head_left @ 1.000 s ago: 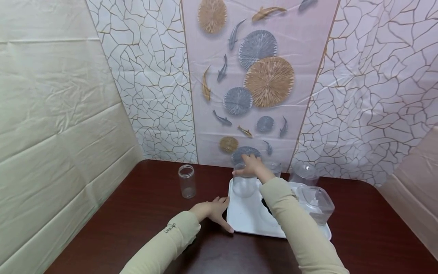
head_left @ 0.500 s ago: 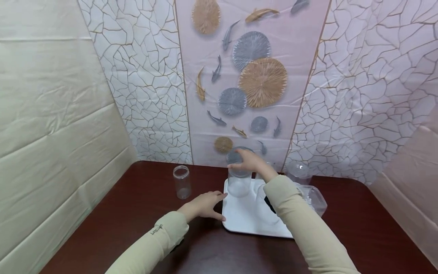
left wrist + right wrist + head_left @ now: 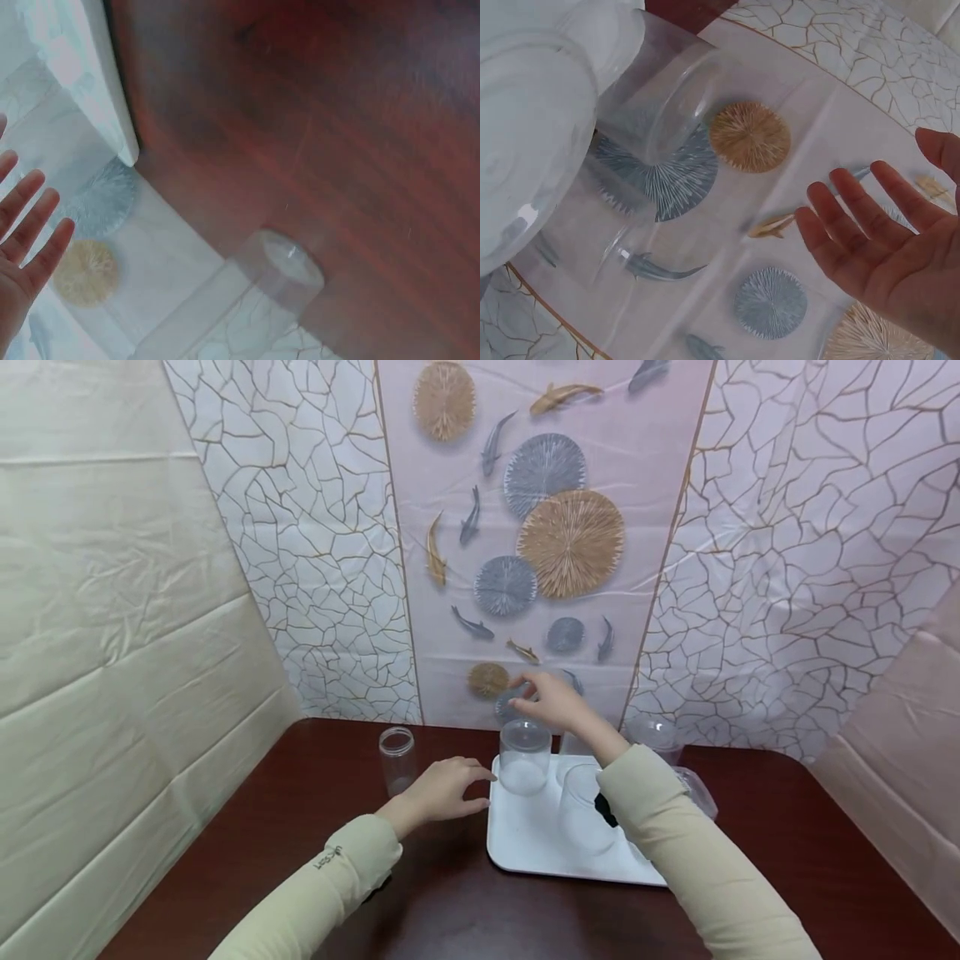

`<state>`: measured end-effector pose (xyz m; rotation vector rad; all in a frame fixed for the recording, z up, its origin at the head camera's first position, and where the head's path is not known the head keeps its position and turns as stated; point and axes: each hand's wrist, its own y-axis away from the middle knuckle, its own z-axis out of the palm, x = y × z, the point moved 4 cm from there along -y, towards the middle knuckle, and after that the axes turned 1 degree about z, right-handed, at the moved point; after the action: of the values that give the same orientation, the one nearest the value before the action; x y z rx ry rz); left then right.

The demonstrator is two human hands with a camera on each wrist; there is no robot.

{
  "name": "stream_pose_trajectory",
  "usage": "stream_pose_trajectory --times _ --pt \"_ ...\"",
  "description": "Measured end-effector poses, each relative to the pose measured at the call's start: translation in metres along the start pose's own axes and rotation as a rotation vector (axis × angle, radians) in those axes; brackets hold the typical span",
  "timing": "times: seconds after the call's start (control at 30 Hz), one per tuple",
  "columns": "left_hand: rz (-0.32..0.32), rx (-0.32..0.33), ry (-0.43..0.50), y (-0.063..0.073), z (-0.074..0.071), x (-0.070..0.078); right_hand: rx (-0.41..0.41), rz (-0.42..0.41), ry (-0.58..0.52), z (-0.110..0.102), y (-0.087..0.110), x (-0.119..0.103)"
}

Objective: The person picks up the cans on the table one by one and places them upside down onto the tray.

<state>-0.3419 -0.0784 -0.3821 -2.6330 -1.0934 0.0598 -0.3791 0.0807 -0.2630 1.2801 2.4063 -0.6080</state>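
Note:
My right hand hovers above a clear round jar on the left back part of a white tray. Its fingers are apart from the jar and hold nothing; the right wrist view shows the same hand with fingers extended. Beside the tray's left edge is my left hand, thumb and fingers spread and nothing in them. A tall clear jar stands on the table behind it, partly hidden by that hand. Another clear round container is on the tray, partly behind my right sleeve.
More clear containers stand at the right, among them a round one at the back and one partly covered by my right arm. The dark red table ends at a patterned wall covering.
My right hand has let go of the round jar on the tray and risen above it. My left hand has moved slightly left and up from the tray's edge.

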Motion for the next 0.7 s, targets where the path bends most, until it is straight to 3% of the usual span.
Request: stream_pose_trajectory --times 0.27,0.43,0.7 --pt "0.038 0.047 -0.070 -0.015 -0.031 -0.005 0.089 -0.095 -0.162 -0.004 0.012 0.002" --pt "0.046 0.064 -0.062 -0.021 -0.048 -0.004 0.111 -0.090 -0.185 -0.007 0.023 -0.007" --pt "-0.008 0.090 -0.048 -0.017 -0.071 -0.007 0.121 -0.102 -0.205 -0.020 0.046 -0.017"
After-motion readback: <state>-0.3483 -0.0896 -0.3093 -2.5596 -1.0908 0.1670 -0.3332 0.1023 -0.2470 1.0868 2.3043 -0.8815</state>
